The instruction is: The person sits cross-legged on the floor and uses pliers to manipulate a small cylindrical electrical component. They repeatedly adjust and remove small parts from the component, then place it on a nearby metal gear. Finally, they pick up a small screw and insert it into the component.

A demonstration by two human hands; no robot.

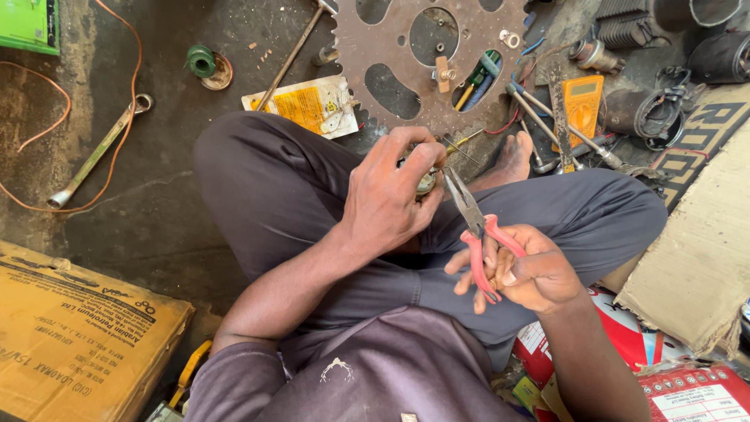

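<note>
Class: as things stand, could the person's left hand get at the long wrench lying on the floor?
Probably not at once: the left hand is closed on a small metal part, and the wrench lies beyond the raised knee.

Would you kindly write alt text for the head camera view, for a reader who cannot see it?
A person sitting cross-legged on a grimy floor grips a small metal part in the left hand and red-handled pliers in the right hand. Ahead lie a large rusty sprocket, a yellow multimeter, screwdrivers and a spanner.
</note>
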